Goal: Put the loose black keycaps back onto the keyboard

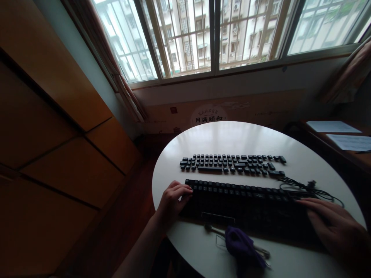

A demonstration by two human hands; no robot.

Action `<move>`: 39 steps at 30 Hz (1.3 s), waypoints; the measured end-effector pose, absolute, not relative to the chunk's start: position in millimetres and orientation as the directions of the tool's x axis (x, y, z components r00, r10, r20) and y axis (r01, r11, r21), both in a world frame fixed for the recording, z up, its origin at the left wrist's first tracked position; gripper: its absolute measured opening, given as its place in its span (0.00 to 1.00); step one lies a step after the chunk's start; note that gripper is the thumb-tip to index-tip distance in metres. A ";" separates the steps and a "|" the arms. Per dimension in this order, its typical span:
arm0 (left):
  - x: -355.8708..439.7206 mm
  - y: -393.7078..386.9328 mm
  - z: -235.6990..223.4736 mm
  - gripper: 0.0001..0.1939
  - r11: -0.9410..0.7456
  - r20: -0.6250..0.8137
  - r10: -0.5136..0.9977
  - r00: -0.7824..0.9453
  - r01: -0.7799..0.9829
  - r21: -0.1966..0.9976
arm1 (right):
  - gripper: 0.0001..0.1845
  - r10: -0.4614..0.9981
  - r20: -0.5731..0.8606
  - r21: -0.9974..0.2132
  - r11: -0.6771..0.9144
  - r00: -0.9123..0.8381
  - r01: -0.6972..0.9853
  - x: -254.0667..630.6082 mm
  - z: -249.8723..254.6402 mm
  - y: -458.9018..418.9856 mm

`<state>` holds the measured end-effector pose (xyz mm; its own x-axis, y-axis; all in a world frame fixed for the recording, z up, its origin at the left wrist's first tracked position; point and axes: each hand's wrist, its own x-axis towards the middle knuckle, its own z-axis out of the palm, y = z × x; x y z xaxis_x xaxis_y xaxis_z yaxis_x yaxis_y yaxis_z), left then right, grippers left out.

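A black keyboard lies across the white round table; its two top rows bear keycaps, while the dark lower part looks bare. My left hand is closed around its left end, fingertips by the corner keys. At the other end, my right hand has its fingers along the upper right corner and the thumb lower down, gripping that side. Behind the keyboard, loose black keycaps are laid out in rows. A thin metal wire piece rests on the keyboard's lower part.
In front lies a purple cloth with metal tools beside and under it. A coiled black cable sits at the table's right. Papers lie on a brown surface farther right. Wooden cabinets stand left.
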<state>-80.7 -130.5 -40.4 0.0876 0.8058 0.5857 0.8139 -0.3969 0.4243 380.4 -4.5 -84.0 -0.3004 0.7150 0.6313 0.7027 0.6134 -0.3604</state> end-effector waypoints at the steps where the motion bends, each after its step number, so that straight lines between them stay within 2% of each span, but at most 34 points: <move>1: -80.1 -130.8 -39.5 0.06 -0.400 0.589 0.802 0.097 0.820 0.410 | 0.16 0.721 0.625 -0.365 0.608 -0.298 0.705 380.9 -84.4 -4.7; 9: -79.6 -130.5 -37.6 0.06 -0.410 0.607 0.782 0.140 0.850 0.331 | 0.18 0.734 0.607 -0.363 0.596 -0.304 0.716 385.1 -88.9 -4.6; 16: -81.3 -132.6 -37.6 0.06 -0.350 0.543 0.834 0.094 0.851 0.391 | 0.18 0.737 0.598 -0.349 0.593 -0.315 0.725 389.5 -94.2 -1.4; 29: -80.5 -134.6 -39.2 0.08 -0.294 0.501 0.862 0.079 0.883 0.366 | 0.18 0.718 0.621 -0.324 0.601 -0.315 0.731 385.8 -89.9 -0.1; 32: -82.8 -135.6 -42.6 0.07 -0.301 0.530 0.845 0.069 0.880 0.367 | 0.18 0.725 0.616 -0.328 0.592 -0.308 0.736 386.0 -93.5 -0.2; 35: -85.7 -135.8 -45.2 0.08 -0.340 0.588 0.807 0.062 0.862 0.376 | 0.18 0.702 0.628 -0.288 0.610 -0.335 0.739 388.7 -99.6 1.6; 39: -84.7 -138.1 -45.7 0.09 -0.345 0.654 0.756 0.009 0.855 0.387 | 0.15 0.604 0.652 -0.165 0.703 -0.458 0.692 383.5 -89.5 8.6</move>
<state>-84.7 -138.1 -45.7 0.0090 0.7560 0.6545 0.8548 -0.3454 0.3872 383.5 8.6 -89.5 -0.4580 0.6042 0.6521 0.6924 0.7025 -0.1646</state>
